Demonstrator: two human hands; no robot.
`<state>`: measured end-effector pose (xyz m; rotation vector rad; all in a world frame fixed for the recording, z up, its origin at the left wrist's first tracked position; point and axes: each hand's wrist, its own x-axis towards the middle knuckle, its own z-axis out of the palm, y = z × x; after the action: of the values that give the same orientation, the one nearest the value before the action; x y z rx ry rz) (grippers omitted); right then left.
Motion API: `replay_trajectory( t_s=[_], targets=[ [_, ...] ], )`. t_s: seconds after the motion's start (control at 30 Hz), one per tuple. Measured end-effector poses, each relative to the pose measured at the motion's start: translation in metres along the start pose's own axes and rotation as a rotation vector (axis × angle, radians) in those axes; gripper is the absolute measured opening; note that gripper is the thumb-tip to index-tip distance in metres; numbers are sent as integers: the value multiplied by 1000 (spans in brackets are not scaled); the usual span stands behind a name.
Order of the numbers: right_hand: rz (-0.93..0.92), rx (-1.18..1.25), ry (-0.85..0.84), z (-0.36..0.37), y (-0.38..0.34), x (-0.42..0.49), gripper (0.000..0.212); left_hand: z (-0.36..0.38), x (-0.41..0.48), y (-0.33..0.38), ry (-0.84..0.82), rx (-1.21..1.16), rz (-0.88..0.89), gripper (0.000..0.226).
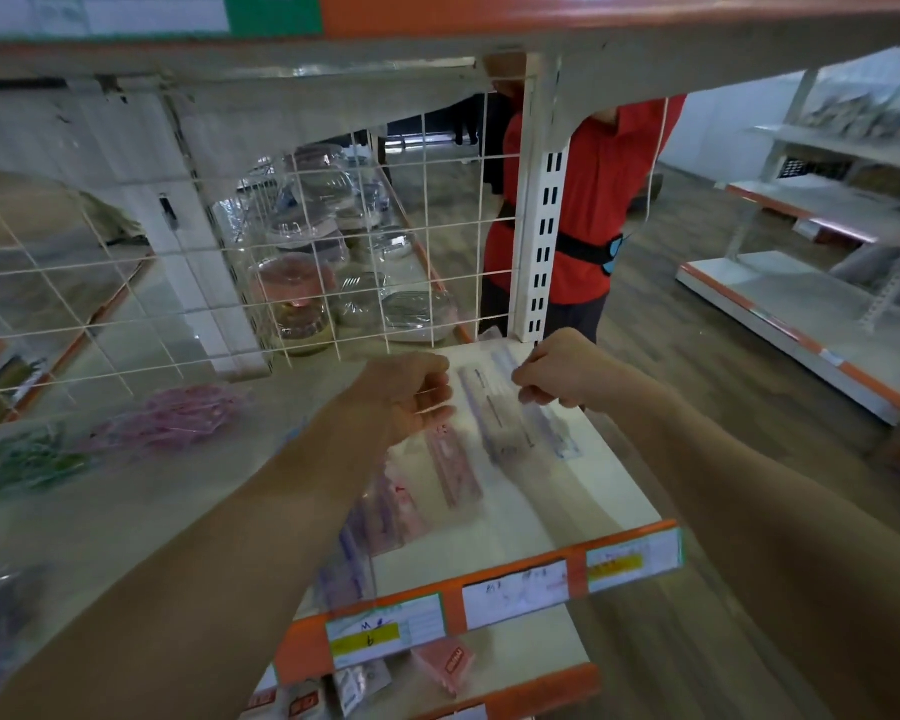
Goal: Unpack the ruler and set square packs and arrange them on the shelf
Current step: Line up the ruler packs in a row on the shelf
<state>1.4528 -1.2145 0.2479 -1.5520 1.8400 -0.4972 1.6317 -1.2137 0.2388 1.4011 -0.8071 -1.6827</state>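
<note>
1. So, the ruler pack (494, 413) we care about lies flat near the back right corner of the shelf (583, 491). Its long axis runs on a diagonal, from the far left down toward the near right.
2. It sits right between our two hands, so neither has to travel. The right hand (557, 368) is the closer one. Its curled thumb and forefinger meet on the pack's far right edge, and to us that looks like a pinch on the clear wrap.
3. Our left hand (406, 397) is just beside the pack's left side with its fingers curled in. A thin pale strip crosses the fingers, but it's too blurry, so we can't tell whether it actually holds anything.
4. Our guess is that the next move turns on that diagonal. Squaring the pack up means swinging its near end left, and the left hand is placed well for that.
5. More pink packs (455, 472) trail toward the front, lying on roughly the same slant and overlapping each other.
6. Further out, a wire grid (178, 304) closes the back, and a person in red (604, 200) stands behind the upright.
</note>
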Motion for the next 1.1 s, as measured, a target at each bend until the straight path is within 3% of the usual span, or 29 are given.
replay_trajectory(
  t_s=[0.2, 0.33, 0.5, 0.77, 0.9, 1.1],
  targets=[
    [-114, -73, 36, 11, -9, -1, 26, -6, 0, -4, -36, 26, -14, 9],
    [-333, -285, 162, 22, -24, -15, 23, 10, -4, -5, -111, 80, -24, 17],
    [-400, -401, 291, 30, -18, -23, 23, 18, 2, -8, -97, 83, -12, 11],
    [-340, -361, 262, 21, -3, -9, 41, 26, 4, -5, -93, 75, 27, 2],
    [-348, -477, 270, 25, -10, -7, 44, 29, 5, -4, -78, 100, 28, 6],
    [-165, -469, 49, 10, -16, 2, 40, 12, 5, -1, -61, 174, -5, 7]
  ],
)
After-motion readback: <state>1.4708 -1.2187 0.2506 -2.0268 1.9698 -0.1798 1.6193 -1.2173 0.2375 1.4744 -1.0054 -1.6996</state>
